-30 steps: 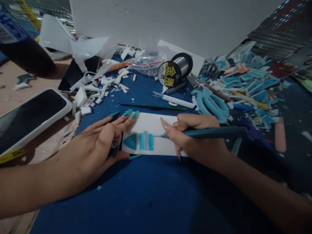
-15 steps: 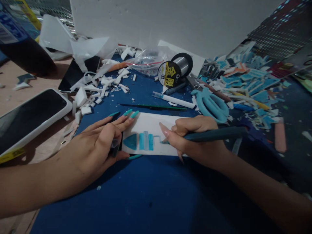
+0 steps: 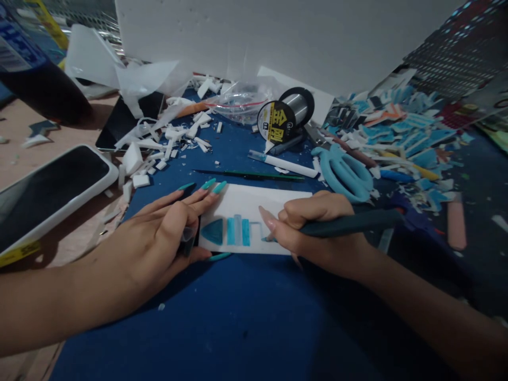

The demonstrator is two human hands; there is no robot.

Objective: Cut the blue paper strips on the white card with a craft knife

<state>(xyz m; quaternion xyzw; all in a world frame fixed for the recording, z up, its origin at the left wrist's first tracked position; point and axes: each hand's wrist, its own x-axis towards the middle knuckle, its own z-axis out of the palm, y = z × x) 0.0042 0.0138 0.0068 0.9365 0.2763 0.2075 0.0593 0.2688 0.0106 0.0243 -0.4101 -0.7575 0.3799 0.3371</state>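
Observation:
A white card point(image 3: 254, 198) lies on the blue mat point(image 3: 238, 307), bearing a blue triangle, blue stripes and a pale outlined shape. My right hand point(image 3: 317, 227) grips a dark marker point(image 3: 353, 223), its tip touching the card just right of the stripes. At the card's left edge, my left hand point(image 3: 162, 238) presses with its fingers, which have long turquoise nails. A dark, partly clear object point(image 3: 188, 239) is held between its thumb and palm; it looks like a pen cap, mostly hidden.
Behind the card lie a thin dark green tool point(image 3: 254, 175), a white pen point(image 3: 286, 163), blue-handled scissors point(image 3: 345, 172) and a wire spool point(image 3: 278, 120). White scraps point(image 3: 170, 140) and a phone point(image 3: 59, 185) are at the left, a blue scrap pile point(image 3: 408, 127) at the right.
The marker tip and my right hand have moved slightly down toward the card's near edge. The pale outline beside the stripes shows more fully. My left hand has stayed in place.

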